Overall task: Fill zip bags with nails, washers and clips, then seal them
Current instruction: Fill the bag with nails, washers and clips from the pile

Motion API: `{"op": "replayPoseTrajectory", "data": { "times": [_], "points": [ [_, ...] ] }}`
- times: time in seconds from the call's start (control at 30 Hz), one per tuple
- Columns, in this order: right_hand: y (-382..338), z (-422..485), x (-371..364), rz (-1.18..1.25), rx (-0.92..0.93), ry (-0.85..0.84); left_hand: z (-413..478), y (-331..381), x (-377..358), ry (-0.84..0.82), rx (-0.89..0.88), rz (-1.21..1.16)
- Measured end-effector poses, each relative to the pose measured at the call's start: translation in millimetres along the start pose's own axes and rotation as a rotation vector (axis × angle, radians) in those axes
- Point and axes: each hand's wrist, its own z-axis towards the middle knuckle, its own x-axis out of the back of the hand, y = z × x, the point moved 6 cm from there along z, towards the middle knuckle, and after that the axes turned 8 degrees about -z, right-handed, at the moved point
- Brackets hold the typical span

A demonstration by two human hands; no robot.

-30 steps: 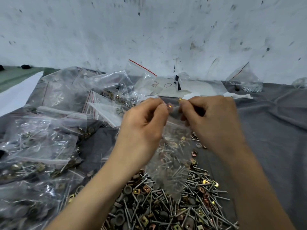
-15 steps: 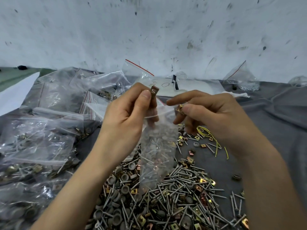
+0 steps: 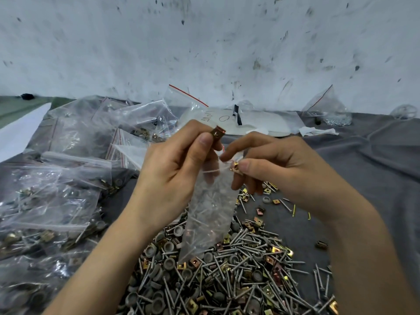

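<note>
**Hazards, left to right**
- Left hand: thumb and forefinger pinch a copper-coloured folded metal clip, raised above the bag. The same hand appears to hold the left lip of the small clear plastic zip bag. With one grip doing two jobs, the clip could slip and fall outside the mouth, or the lip could slide free and the opening sag shut.
- Bag, centre: it is loaded with pointed nails, and a jolt might push a tip through the thin film.
- Right hand: pinches a small brass-yellow clip at the right lip, forefinger extended. The mouth looks narrow, so the clip may catch on the zip strip and drop.

**Appearance**
- Heaped filled clear bags: far left, well apart from the hands.
- Zip bag: narrow, hanging upright between the hands, unsealed. Grey nails and washers show through.
- Bag's bottom corner: whether it touches the loose heap of grey nails, round washers and yellow clips below, I cannot tell.
- Dark grey cloth-covered surface: carries everything.
</note>
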Motion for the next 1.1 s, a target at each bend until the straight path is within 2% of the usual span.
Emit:
{"op": "replayPoseTrajectory", "data": {
  "times": [0.13,0.23,0.43,0.57,0.73,1.0,1.1],
  "points": [
    [-0.9,-2.8,-2.9,0.065,0.003,-0.049,0.0,-0.8,0.6,0.006,-0.001,0.031],
    [4.2,-5.6,-2.6,0.043,-0.068,-0.104,0.1,-3.3,4.1,0.019,0.018,0.104],
    [-2.5,-7.3,8.5,0.056,-0.016,-0.006,0.0,-7.3,8.4,0.015,0.066,0.17],
    [-2.3,-7.5,8.9,0.052,-0.035,0.017,1.2,-2.7,3.8,-0.075,0.033,0.182],
    [-0.8,-7.0,15.1,0.004,-0.07,0.153,-2.0,0.5,-7.2,-0.242,-0.004,0.147],
    [-0.1,-7.5,19.5,-0.303,-0.108,0.257,-3.8,3.5,-14.9,-0.296,-0.058,0.109],
    [5.4,-9.1,35.4,-0.189,-0.098,0.493,-3.5,0.5,-10.4,-0.249,-0.05,0.098]
  ]
}}
